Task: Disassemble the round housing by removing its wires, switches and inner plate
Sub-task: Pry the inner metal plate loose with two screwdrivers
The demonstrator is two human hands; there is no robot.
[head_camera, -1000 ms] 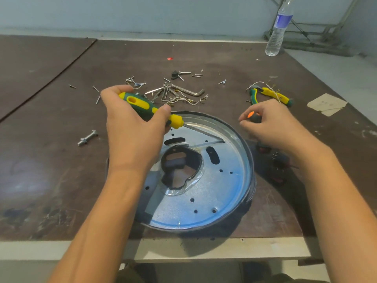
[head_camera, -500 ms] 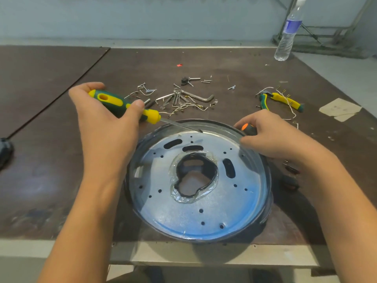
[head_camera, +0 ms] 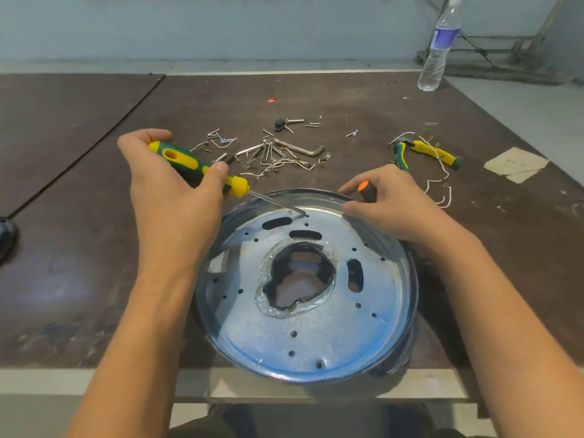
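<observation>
The round metal housing [head_camera: 407,298] lies at the table's front edge. Inside it sits the shiny inner plate [head_camera: 316,336] with several holes and a jagged central opening. My left hand [head_camera: 170,197] grips a green-and-yellow screwdriver [head_camera: 196,167]; its tip rests on a screw at the plate's far edge. My right hand [head_camera: 392,203] rests on the housing's far right rim and holds a dark tool with an orange end [head_camera: 366,189]. Loose white wires [head_camera: 441,191] lie on the table right of the housing.
A pile of screws, an Allen key and wire clips [head_camera: 278,153] lies behind the housing. Yellow-green pliers [head_camera: 426,151] lie at the right, a water bottle [head_camera: 437,49] at the far right. A dark object [head_camera: 6,238] sits at the left edge.
The screwdriver tip has moved from over the plate's middle to a screw at its far edge. My right hand has settled on the housing's rim. The camera view has shifted.
</observation>
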